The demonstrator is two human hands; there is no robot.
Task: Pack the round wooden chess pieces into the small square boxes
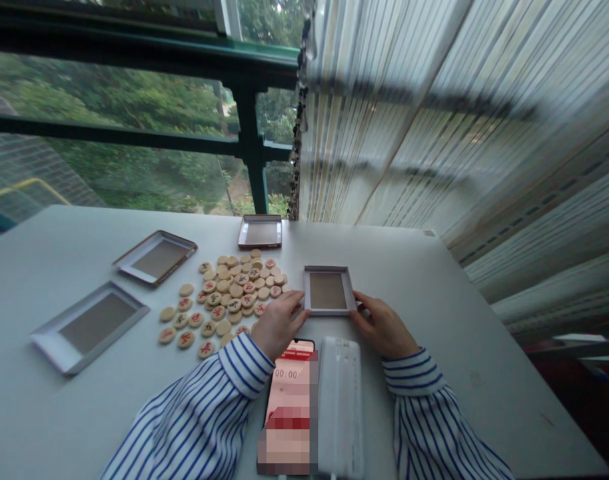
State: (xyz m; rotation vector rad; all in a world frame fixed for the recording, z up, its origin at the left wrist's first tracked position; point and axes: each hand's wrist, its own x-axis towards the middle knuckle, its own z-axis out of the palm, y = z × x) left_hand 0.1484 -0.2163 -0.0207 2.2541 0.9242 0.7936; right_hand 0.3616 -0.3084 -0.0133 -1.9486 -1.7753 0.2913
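A shallow, open grey-white box (pixel 329 311) lies on the table in front of me. My left hand (pixel 279 325) grips its left edge, with thumb and fingers at the near left corner. On the opposite side, my right hand (pixel 383 327) has its thumb and fingers closed about the near right corner. Just left of my left hand spreads a loose heap of round wooden Chinese chess pieces (pixel 236 291). Some show red or black characters; others are blank side up. My left hand and sleeve hide a few pieces at the heap's near right side.
A phone (pixel 287 393) and a white power-bank-like block (pixel 340 400) lie between my forearms. Two brown-rimmed shallow boxes, one at the back (pixel 260 246) and another at the left (pixel 188 252), and a grey-white box (pixel 84 360) stand around the pieces on the white table (pixel 464 320).
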